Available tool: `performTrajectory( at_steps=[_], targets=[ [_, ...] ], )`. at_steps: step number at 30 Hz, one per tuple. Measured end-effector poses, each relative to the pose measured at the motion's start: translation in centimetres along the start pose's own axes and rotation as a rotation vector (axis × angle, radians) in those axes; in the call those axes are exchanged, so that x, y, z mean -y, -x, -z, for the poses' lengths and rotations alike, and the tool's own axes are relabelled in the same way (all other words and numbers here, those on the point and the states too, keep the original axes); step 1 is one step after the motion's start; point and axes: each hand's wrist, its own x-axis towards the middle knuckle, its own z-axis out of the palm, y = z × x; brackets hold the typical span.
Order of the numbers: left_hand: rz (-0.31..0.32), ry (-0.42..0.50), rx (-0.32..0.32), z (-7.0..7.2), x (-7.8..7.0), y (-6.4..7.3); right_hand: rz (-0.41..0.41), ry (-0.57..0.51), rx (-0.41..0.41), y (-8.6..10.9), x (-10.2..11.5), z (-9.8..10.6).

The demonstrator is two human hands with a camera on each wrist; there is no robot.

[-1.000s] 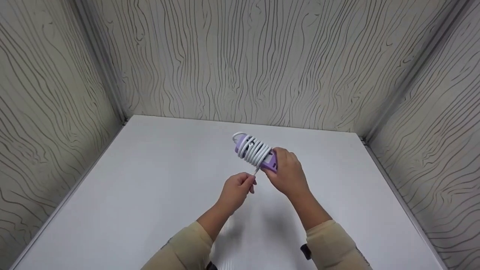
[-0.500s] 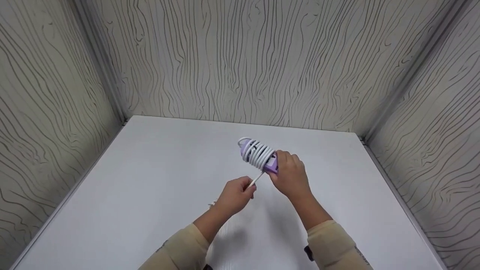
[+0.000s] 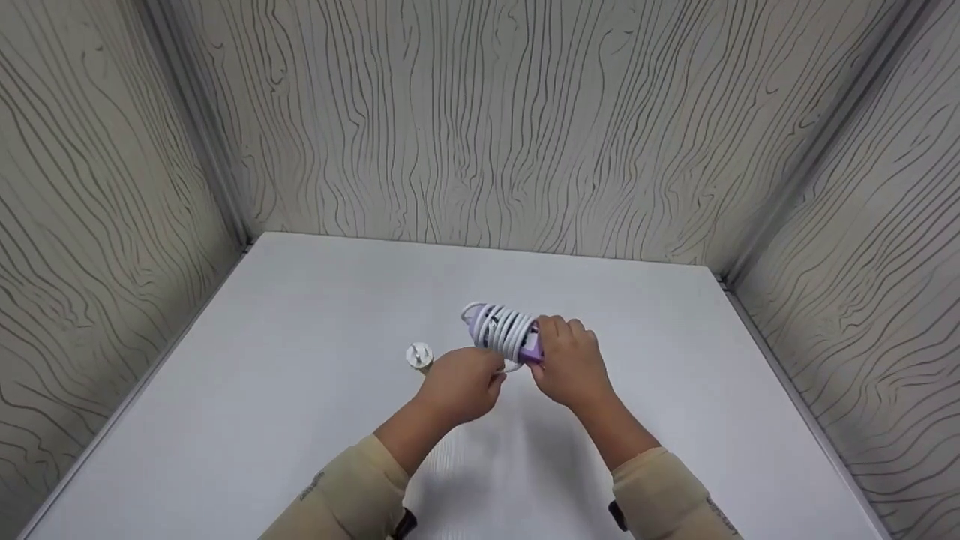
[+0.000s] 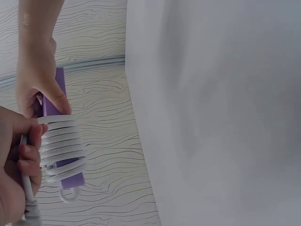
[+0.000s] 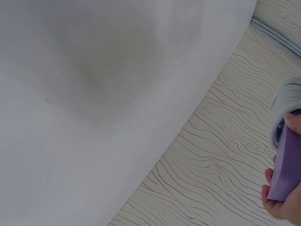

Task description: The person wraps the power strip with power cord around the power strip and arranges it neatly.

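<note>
A purple power strip (image 5: 285,165) with white cord (image 3: 504,330) wound round it several times is held above the table. My right hand (image 3: 574,364) grips its near right end, thumb and fingers on opposite sides. Close against the coils, my left hand (image 3: 461,384) pinches the loose length of cord between curled fingers, as the left wrist view shows. The white plug (image 3: 419,355) on that cord sticks out past the left hand, prongs showing. A small cord loop (image 4: 70,194) stands at the strip's far end.
Below the hands lies a white table (image 3: 300,315). Panels with a wood-grain pattern (image 3: 465,127) rise at its back and both sides, with grey metal posts (image 3: 196,127) at the corners.
The left hand has moved along the cord and turned up beside the coils. The plug has come into view at its left. The right hand has lowered the power strip slightly.
</note>
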Motion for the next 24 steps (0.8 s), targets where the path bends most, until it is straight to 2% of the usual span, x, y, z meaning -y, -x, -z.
performTrajectory(
  at_steps=[6,12,16,19,21,24],
  targets=[
    [-0.195,-0.222,-0.06,0.9,0.4,-0.1,0.077,-0.035,0.06,0.4,0.3,-0.1],
    [-0.373,-0.329,-0.047,1.7,0.7,-0.2,0.175,-0.046,0.149,0.7,0.5,0.1],
    [-0.474,-0.366,-0.01,2.5,0.9,-0.5,0.221,-0.072,0.203,0.9,0.9,0.4],
    [-0.527,-0.366,0.017,2.9,1.2,-0.6,0.247,-0.084,0.257,1.1,1.1,0.8],
    [-0.554,-0.348,0.015,3.1,1.5,-0.6,0.276,-0.104,0.284,1.2,1.1,1.1],
    [-0.583,-0.291,-0.006,3.3,2.1,-0.6,0.328,-0.188,0.316,1.3,0.9,1.8]
  ],
)
